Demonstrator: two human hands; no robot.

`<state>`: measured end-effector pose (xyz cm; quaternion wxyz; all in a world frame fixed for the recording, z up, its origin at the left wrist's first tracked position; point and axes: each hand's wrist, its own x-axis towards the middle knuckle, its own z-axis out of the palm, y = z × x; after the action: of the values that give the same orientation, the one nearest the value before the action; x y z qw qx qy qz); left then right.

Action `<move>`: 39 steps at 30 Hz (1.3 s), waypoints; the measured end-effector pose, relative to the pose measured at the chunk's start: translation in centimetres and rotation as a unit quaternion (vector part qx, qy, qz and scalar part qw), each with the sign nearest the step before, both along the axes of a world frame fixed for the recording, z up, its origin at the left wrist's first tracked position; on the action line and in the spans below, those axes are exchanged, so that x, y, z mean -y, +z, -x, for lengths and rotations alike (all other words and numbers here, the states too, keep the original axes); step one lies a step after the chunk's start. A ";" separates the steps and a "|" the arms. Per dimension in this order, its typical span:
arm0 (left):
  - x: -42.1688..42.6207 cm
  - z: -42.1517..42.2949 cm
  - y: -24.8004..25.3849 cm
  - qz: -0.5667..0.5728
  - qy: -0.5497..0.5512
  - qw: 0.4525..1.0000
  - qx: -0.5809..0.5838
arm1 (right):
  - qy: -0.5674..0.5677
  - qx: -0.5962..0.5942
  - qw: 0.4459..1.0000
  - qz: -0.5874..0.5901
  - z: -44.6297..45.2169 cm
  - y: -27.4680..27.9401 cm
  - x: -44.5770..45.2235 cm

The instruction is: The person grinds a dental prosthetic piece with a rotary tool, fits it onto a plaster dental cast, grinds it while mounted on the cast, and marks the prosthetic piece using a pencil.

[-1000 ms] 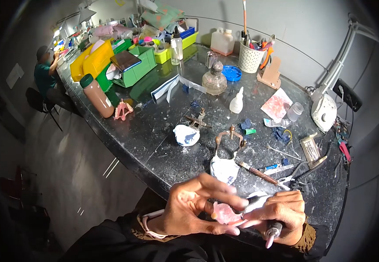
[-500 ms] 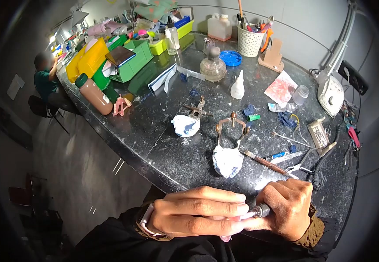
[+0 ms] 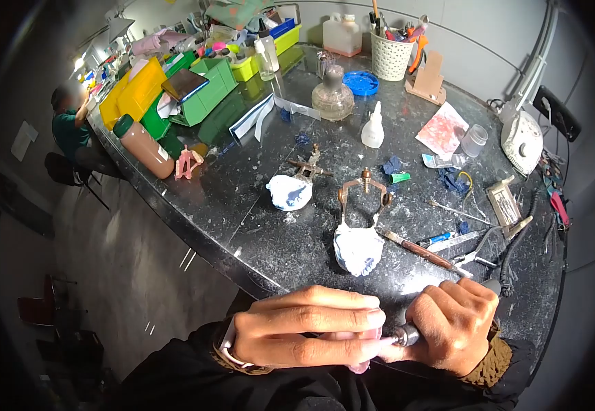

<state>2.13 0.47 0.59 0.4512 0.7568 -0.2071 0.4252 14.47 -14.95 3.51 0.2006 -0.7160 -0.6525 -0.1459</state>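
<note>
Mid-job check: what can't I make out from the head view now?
All in the head view:
Glossy pink piece: mostly hidden by the left hand.
Dark metal cylindrical handpiece: its middle is hidden by the right hand.
Multicoloured items at far left: too small to identify.

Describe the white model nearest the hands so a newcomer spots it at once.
On the dark bench, look beyond the left hand. There a white cast joins a brass-coloured frame. The frame's wide loop distinguishes it from the neighbouring cast, whose metalwork is cross-shaped.
</note>
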 end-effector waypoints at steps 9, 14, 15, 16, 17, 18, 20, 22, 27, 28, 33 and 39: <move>-0.2 0.3 -0.3 0.003 -0.027 1.000 0.007 | -0.024 -0.044 0.999 0.017 -0.1 0.2 0.2; 0.2 0.1 -0.4 0.018 0.012 0.999 0.025 | 0.005 0.036 0.999 -0.026 -0.2 -0.4 0.0; 0.4 0.1 -0.6 0.020 0.026 0.999 0.033 | -0.001 0.047 0.999 -0.023 0.1 -0.3 0.1; 0.4 0.2 -0.8 0.023 0.025 0.999 0.038 | -0.001 0.045 0.999 -0.023 0.1 -0.2 0.1; 0.4 0.1 -0.9 0.025 0.024 0.998 0.043 | 0.000 0.042 0.999 -0.024 0.1 -0.1 0.1; 0.3 0.1 -0.9 0.027 0.024 0.998 0.048 | 0.000 0.039 0.999 -0.024 0.0 -0.1 0.1; 0.3 0.0 -1.0 0.022 0.025 0.998 0.060 | -0.003 0.020 0.999 -0.034 0.0 -0.5 0.1; 0.3 -0.1 -1.1 0.025 0.022 0.997 0.066 | 0.018 0.018 0.999 -0.040 -0.1 -0.7 0.1; 0.0 0.5 -0.5 0.015 -0.045 0.998 0.043 | 0.048 0.014 0.998 -0.034 -0.4 -0.2 0.0; -0.2 0.5 -0.4 0.007 -0.057 0.998 0.037 | 0.040 0.002 0.999 -0.035 -0.4 -0.2 0.0; -0.4 0.4 -1.0 0.003 -0.075 0.996 0.052 | 0.036 -0.018 0.999 -0.031 -0.4 -0.3 -0.1; 0.1 0.3 -1.3 0.017 -0.057 0.996 0.067 | 0.055 0.052 0.996 -0.037 -0.5 -0.3 0.1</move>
<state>1.85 0.41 -0.69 0.4724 0.7060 -0.2721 0.4521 14.99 -15.03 3.19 0.2008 -0.6628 -0.6944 -0.1953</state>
